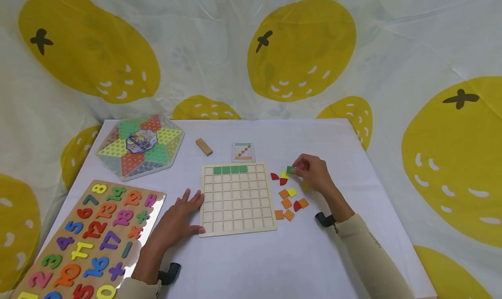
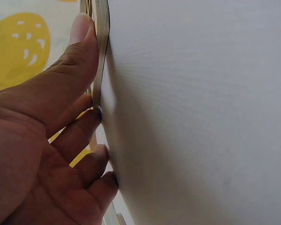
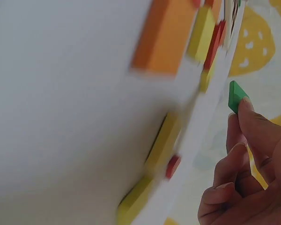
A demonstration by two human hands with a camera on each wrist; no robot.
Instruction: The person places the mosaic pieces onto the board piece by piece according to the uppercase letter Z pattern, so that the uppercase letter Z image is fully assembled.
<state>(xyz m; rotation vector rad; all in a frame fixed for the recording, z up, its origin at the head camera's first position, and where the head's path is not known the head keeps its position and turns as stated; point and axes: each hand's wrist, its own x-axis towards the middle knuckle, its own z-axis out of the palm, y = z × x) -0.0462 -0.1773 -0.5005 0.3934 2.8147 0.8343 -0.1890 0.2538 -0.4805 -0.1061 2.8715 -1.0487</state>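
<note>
A wooden grid board (image 1: 238, 230) lies on the table, with several green square tiles (image 1: 230, 170) side by side in its top row. Spread fingers of my left hand (image 1: 176, 220) touch the board's left edge, the thumb resting at its lower left corner. To the right of the board, my right hand (image 1: 315, 173) pinches a green square tile (image 3: 236, 96) between thumb and fingertips, raised off the table. Beneath and near it lie loose tiles: orange squares (image 1: 287, 203), yellow squares (image 1: 292, 192) and red quarter-circle pieces (image 1: 274, 176). A small pattern card (image 1: 243, 152) sits just behind the board.
A number puzzle board (image 1: 129, 194) with colourful digits lies at the front left. Behind it is a hexagonal Chinese checkers set (image 1: 142, 144) under a clear cover. One small wooden block (image 1: 204, 147) rests behind the grid board. A fruit-patterned cloth (image 1: 204, 50) hangs along the table's back edge.
</note>
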